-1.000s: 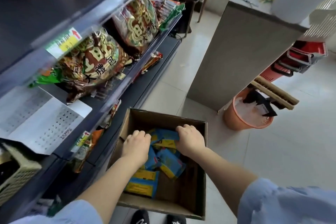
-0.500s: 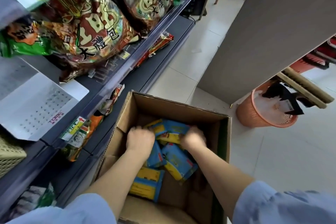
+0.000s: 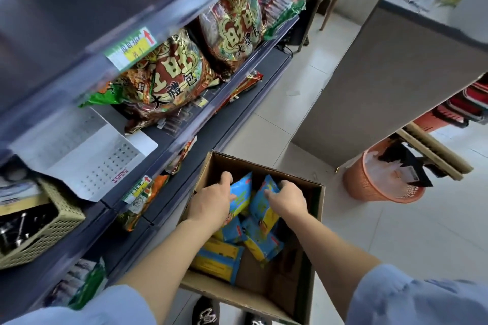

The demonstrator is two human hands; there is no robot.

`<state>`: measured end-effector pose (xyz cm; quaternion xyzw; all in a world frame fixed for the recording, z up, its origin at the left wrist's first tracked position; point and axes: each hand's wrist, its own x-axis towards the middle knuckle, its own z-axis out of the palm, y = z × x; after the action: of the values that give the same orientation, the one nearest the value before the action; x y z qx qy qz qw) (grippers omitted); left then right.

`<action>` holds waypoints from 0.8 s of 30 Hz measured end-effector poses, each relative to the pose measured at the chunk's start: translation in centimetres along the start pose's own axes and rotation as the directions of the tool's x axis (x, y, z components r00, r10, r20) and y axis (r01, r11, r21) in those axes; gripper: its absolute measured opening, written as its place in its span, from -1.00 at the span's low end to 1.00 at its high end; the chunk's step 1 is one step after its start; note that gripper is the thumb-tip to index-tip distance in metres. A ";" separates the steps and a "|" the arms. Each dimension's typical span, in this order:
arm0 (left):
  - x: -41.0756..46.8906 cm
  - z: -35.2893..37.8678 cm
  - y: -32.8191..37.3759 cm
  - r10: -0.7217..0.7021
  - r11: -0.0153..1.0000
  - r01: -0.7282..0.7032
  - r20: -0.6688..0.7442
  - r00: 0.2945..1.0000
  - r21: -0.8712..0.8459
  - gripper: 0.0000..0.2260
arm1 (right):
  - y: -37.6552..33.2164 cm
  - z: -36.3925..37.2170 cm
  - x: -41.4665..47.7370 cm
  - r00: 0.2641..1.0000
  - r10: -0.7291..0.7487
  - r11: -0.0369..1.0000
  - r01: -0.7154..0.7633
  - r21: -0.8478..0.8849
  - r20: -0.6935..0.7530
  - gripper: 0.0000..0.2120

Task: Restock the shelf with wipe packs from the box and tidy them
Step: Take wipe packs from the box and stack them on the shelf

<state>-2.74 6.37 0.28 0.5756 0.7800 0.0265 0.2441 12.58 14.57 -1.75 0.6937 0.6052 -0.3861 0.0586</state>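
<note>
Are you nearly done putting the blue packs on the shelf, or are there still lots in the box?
Barely started. Done: no wipe packs show on the shelf yet, only snack bags. In hand: the left hand grips one blue wipe pack, and the right hand grips a second wipe pack, both inside the cardboard box. Left: several more packs lie in the box, and all need shelving and tidying.

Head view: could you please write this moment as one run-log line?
phase: picking | left hand: grips left pack | right hand: grips right pack | place: inside box | loose packs: below
</note>
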 end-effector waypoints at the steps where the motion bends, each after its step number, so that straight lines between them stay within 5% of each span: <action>1: -0.5 -0.9 0.1 -0.040 0.996 0.040 0.004 0.999 -0.082 -0.75 | -0.4 -0.7 -0.6 1.000 -0.028 1.000 0.028 -0.013 -0.007 -0.58; 8: -3.5 -6.5 -1.2 -0.262 0.782 0.271 0.099 0.960 -0.562 -0.66 | -4.0 -5.5 -4.5 0.962 -0.271 0.961 0.271 -0.050 0.006 -0.52; 12: -6.0 -10.6 -1.9 -0.373 0.662 0.239 -0.035 0.927 -0.710 -0.77 | -6.6 -8.1 -7.3 0.914 -0.402 0.912 0.405 -0.063 0.048 -0.57; 17: -10.5 -16.1 -2.2 -0.598 0.509 0.175 -0.200 0.776 -0.843 -0.78 | -10.9 -10.4 -11.1 0.827 -0.556 0.825 0.561 -0.060 0.083 -0.51; 24: -18.7 -22.3 -3.9 -0.729 0.500 0.070 -0.376 0.571 -0.863 -0.83 | -17.5 -11.4 -17.6 0.637 -0.756 0.638 0.768 -0.046 0.147 -0.53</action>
<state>-11.30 -6.63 25.21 0.1309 0.8360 0.5134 0.1429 2.93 11.44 23.62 0.3461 0.8563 -0.3814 -0.0391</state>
